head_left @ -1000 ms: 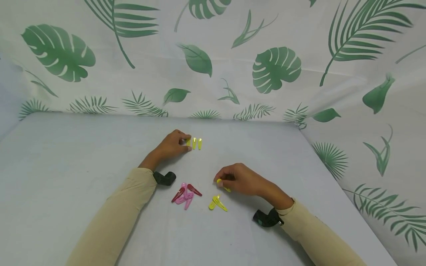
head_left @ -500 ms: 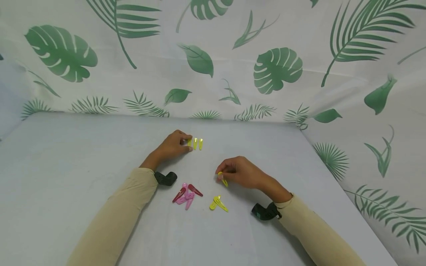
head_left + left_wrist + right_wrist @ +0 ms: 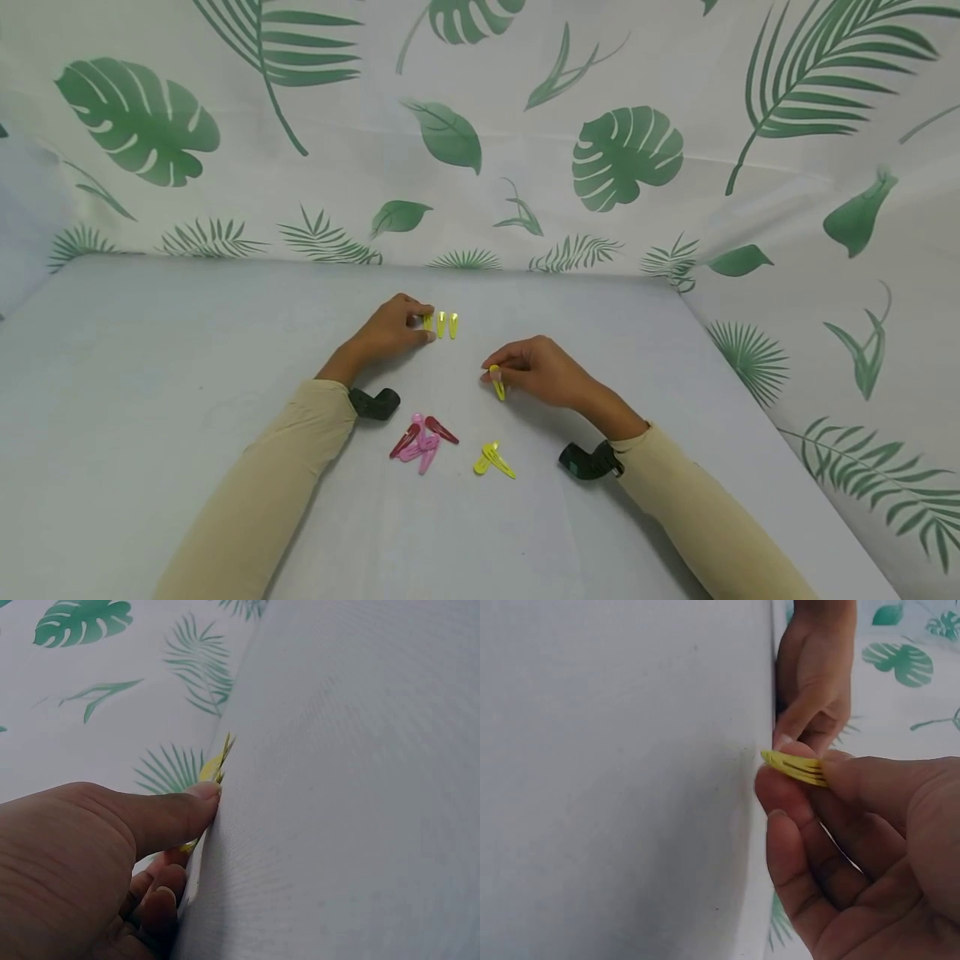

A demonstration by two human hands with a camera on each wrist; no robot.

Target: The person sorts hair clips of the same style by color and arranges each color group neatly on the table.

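One left hand (image 3: 386,329), toward the far edge of the tabletop (image 3: 187,375): fingers curled, thumb and forefinger pinching the leftmost yellow clip (image 3: 427,322) at its two ends, flat against the surface.

One mixed heap, nearer the viewer: red clips (image 3: 442,430) and pink clips (image 3: 428,454), overlapping (exact count of the pink uncertain).

Two further yellow clips, the middle clip (image 3: 441,324) and right-hand clip (image 3: 453,325): side by side beside the pinched one, apart from each other, long axes toward the far edge.

One small yellow heap (image 3: 493,461), right of the mixed heap: clips crossed, lying loose.

One raised yellow clip (image 3: 498,384), between that heap and the row: off the tabletop, pinched between thumb and fingertips of the right hand (image 3: 543,373), remaining fingers loosely bent, well in from the right edge.

Handling, as judged: very light, thin and springy; stiff along its length, glossy enough to slip or skid (a light nudge would likely unsettle a neighbour). Best gripped by the broad rounded end or both long sides, without squeezing the middle, where it might snap over.
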